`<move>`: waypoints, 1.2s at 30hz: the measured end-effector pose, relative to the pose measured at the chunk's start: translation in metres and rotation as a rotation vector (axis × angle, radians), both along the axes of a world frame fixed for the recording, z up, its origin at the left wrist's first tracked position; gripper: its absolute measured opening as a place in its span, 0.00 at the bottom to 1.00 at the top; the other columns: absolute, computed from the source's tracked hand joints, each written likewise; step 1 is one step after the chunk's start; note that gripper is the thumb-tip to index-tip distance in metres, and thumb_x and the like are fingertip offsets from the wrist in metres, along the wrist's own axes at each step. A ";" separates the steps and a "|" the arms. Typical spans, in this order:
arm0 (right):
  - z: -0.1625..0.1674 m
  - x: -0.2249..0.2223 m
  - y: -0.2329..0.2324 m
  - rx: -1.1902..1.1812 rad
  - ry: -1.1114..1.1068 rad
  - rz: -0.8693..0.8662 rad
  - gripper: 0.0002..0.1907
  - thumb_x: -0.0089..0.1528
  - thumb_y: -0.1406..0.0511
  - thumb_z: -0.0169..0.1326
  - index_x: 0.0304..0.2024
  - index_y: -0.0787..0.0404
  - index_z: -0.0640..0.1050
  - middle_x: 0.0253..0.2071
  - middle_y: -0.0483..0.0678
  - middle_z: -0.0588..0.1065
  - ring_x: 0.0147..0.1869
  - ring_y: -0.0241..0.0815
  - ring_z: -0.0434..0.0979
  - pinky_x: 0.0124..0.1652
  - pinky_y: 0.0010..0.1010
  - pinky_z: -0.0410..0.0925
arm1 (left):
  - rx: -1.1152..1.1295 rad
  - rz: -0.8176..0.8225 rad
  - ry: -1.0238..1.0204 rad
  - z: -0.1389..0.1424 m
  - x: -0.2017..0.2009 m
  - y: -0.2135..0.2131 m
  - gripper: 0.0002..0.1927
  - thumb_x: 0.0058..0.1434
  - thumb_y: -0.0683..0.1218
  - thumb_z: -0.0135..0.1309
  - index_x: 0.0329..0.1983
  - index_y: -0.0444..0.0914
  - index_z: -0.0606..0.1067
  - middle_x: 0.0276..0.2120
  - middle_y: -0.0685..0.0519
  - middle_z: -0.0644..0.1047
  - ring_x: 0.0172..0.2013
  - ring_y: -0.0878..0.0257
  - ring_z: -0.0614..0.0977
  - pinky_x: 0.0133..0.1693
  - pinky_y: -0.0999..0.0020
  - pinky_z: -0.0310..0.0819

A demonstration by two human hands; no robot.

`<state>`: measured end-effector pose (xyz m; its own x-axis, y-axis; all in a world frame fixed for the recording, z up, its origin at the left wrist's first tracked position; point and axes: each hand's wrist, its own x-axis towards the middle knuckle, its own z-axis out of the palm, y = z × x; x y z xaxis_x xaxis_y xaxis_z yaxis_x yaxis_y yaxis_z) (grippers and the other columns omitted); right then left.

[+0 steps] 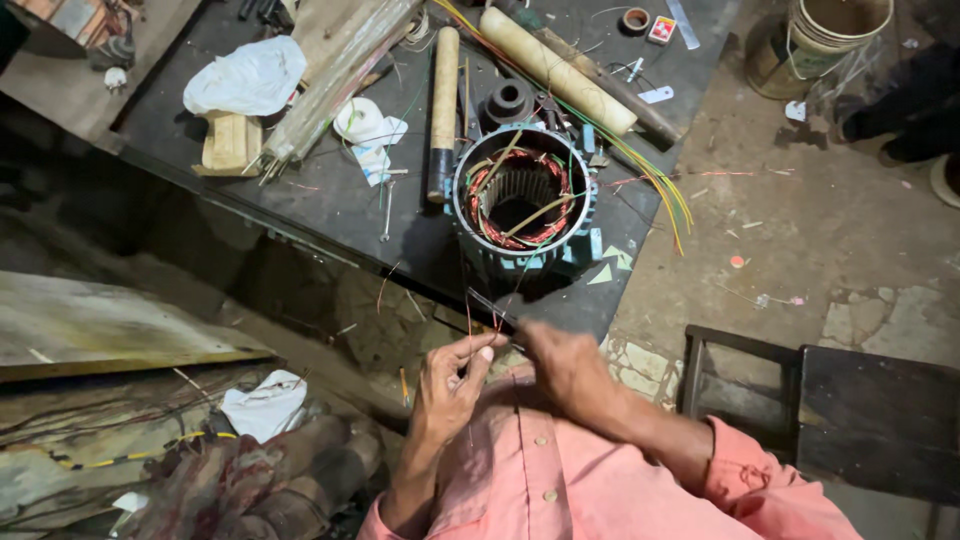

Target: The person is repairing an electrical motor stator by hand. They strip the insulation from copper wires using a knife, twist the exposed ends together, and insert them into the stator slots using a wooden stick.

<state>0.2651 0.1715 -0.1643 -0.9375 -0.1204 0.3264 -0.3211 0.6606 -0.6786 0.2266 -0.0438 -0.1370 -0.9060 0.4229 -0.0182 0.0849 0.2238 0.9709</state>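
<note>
On the bench's left part lie a white plastic bag (247,75) and a wooden block (230,142); a wooden-handled mallet (443,100) lies further right. Left hand (447,385), off the bench's near edge, fingers pressed together, pinching thin wires (487,305). The wires run up to the motor stator (522,195), standing near the bench's near right corner. Right hand (562,365), blurred, touches the same wires; its grip cannot be told. A pale roll (555,68) lies behind the stator.

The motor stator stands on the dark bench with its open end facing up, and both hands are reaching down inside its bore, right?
Not quite. The motor stator stands open end up on the dark bench, but the head view shows the left hand and right hand in front of it, working thin wires.
</note>
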 end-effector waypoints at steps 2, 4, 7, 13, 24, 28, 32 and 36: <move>-0.002 -0.001 0.003 0.013 -0.124 -0.136 0.18 0.59 0.72 0.52 0.53 0.60 0.77 0.29 0.58 0.76 0.31 0.58 0.80 0.32 0.43 0.71 | -0.089 0.008 0.037 0.006 0.001 0.002 0.13 0.66 0.42 0.52 0.50 0.35 0.82 0.37 0.45 0.85 0.36 0.61 0.87 0.39 0.66 0.78; -0.004 -0.003 0.006 0.065 -0.113 -0.167 0.16 0.58 0.69 0.55 0.50 0.60 0.77 0.27 0.58 0.75 0.30 0.59 0.79 0.30 0.45 0.70 | -0.328 0.070 -0.025 0.013 0.005 0.002 0.15 0.63 0.42 0.53 0.51 0.38 0.82 0.27 0.44 0.83 0.24 0.57 0.85 0.30 0.62 0.76; -0.005 -0.007 0.006 0.132 0.042 -0.060 0.15 0.56 0.66 0.59 0.44 0.63 0.74 0.29 0.59 0.75 0.31 0.63 0.77 0.29 0.47 0.69 | -0.375 -0.002 0.477 0.020 0.007 0.003 0.17 0.58 0.38 0.54 0.51 0.35 0.80 0.28 0.41 0.81 0.27 0.48 0.83 0.31 0.55 0.75; 0.003 -0.014 0.002 0.147 0.014 -0.137 0.15 0.57 0.72 0.54 0.47 0.65 0.75 0.34 0.59 0.77 0.32 0.59 0.79 0.29 0.44 0.71 | -0.339 -0.008 0.516 0.023 0.008 0.005 0.16 0.60 0.38 0.52 0.51 0.34 0.79 0.31 0.40 0.81 0.30 0.45 0.82 0.33 0.53 0.75; -0.013 -0.006 0.008 -0.208 -0.236 -0.153 0.16 0.57 0.73 0.53 0.48 0.60 0.77 0.27 0.47 0.76 0.25 0.38 0.75 0.28 0.31 0.69 | 0.042 0.026 -0.060 -0.018 -0.001 -0.002 0.13 0.69 0.42 0.53 0.50 0.31 0.82 0.25 0.55 0.79 0.23 0.74 0.72 0.25 0.72 0.63; -0.013 -0.014 0.019 -0.755 -0.389 -0.193 0.08 0.70 0.66 0.50 0.49 0.62 0.74 0.29 0.38 0.74 0.27 0.30 0.66 0.28 0.24 0.63 | 0.122 -0.008 -0.220 -0.029 -0.002 -0.005 0.13 0.69 0.43 0.52 0.49 0.29 0.82 0.22 0.57 0.77 0.19 0.76 0.69 0.22 0.76 0.62; -0.007 -0.022 0.005 -1.215 -0.633 -0.149 0.07 0.67 0.65 0.56 0.44 0.61 0.74 0.22 0.34 0.64 0.23 0.28 0.58 0.23 0.23 0.53 | 0.064 -0.050 -0.197 -0.024 -0.002 -0.002 0.13 0.66 0.42 0.52 0.50 0.31 0.80 0.25 0.58 0.81 0.19 0.75 0.72 0.22 0.75 0.66; -0.002 -0.027 -0.013 -1.459 -0.735 -0.130 0.09 0.64 0.65 0.60 0.39 0.61 0.73 0.17 0.35 0.60 0.16 0.28 0.54 0.19 0.24 0.49 | -0.039 -0.054 -0.167 -0.013 0.000 -0.002 0.14 0.65 0.41 0.52 0.51 0.33 0.82 0.19 0.55 0.77 0.19 0.74 0.72 0.23 0.75 0.65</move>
<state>0.2383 0.1585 -0.1667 -0.9119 -0.0411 -0.4083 0.3369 -0.6429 -0.6879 0.2264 -0.0453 -0.1498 -0.8648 0.4673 -0.1836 -0.0635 0.2610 0.9633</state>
